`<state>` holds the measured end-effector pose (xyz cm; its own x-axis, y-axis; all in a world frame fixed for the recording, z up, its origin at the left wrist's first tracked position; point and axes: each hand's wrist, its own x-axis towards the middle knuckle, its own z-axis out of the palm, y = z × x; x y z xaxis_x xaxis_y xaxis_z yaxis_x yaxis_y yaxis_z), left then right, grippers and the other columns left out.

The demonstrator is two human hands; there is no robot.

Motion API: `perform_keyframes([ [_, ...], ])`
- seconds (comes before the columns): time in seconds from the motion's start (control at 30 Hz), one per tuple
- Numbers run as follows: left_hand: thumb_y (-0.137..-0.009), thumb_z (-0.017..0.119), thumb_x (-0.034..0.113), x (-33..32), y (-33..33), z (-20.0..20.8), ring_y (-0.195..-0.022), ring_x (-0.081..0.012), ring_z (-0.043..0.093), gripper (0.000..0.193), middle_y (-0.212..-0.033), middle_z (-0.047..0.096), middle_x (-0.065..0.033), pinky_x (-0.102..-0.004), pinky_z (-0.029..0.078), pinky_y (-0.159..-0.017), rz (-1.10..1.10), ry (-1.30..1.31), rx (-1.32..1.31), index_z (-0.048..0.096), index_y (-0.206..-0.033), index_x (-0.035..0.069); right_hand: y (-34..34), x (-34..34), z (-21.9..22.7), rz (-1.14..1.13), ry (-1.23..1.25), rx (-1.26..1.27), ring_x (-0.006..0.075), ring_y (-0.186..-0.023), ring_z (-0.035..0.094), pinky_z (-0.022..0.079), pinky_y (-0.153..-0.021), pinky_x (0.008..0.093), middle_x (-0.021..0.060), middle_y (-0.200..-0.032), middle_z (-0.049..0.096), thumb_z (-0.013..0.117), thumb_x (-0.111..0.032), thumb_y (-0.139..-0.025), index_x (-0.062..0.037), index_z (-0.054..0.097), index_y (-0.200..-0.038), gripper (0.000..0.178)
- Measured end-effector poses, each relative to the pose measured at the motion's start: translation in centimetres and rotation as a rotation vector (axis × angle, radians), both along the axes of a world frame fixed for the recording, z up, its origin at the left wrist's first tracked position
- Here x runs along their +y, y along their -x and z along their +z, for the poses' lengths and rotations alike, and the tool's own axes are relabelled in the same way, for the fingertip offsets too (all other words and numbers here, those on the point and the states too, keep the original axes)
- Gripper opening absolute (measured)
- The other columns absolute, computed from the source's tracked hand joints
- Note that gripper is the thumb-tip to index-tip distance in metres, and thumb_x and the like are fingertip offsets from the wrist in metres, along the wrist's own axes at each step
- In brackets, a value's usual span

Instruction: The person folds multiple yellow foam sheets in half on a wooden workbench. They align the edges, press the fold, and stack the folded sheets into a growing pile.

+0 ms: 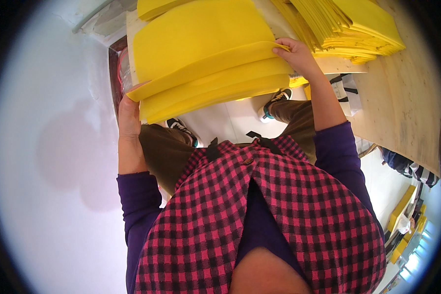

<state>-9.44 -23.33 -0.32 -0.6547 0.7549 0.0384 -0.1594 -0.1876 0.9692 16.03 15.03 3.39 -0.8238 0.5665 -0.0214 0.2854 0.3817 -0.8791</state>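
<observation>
A wide yellow felt-like fabric sheet (201, 34) lies on a light wooden table in front of me, its near part folded over into a raised flap. My left hand (130, 116) is closed on the left end of that fold, thumb side up, its fingers partly hidden beneath the cloth. At the opposite end, my right hand (297, 56) pinches the right corner between thumb and fingers. Below the flap, more yellow layers droop over the table's near edge. Whether they belong to the same sheet I cannot tell.
To the far right, a thick stack of folded yellow sheets (357, 34) rests on the wooden tabletop (402, 88). A white wall (49, 147) stands close on my left. Under the table's right part is a white bag with black straps (347, 93). My shoes (277, 100) show below.
</observation>
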Motion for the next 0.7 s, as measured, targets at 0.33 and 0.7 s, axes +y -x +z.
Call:
perform_keyframes([
  [0.33, -0.077, 0.064, -0.008, 0.4, -0.1, 0.9, -0.115, -0.0231, 0.055, 0.024, -0.112, 0.065, -0.0094, -0.0338, 0.037, -0.103, 0.094, 0.236, 0.506, 0.067, -0.099, 0.0, -0.6, -0.6, -0.9, -0.003, -0.061, 0.143, 0.0075, -0.08, 0.055, 0.046, -0.074, 0.0226, -0.0006, -0.087, 0.063, 0.067, -0.012, -0.086, -0.0008, 0.064, -0.097, 0.017],
  [0.7, -0.074, 0.062, -0.01, 0.8, -0.3, 2.0, -0.115, -0.0264, 0.056, 0.024, -0.105, 0.068, -0.0085, -0.0385, 0.034, -0.107, 0.149, 0.236, 0.848, 0.07, -0.092, 0.002, -2.7, -1.8, -1.7, 0.069, -0.081, 0.193, 0.0111, -0.093, 0.06, 0.047, -0.085, 0.0236, 0.0016, -0.1, 0.067, 0.067, -0.005, -0.083, -0.0036, 0.066, -0.102, 0.018],
])
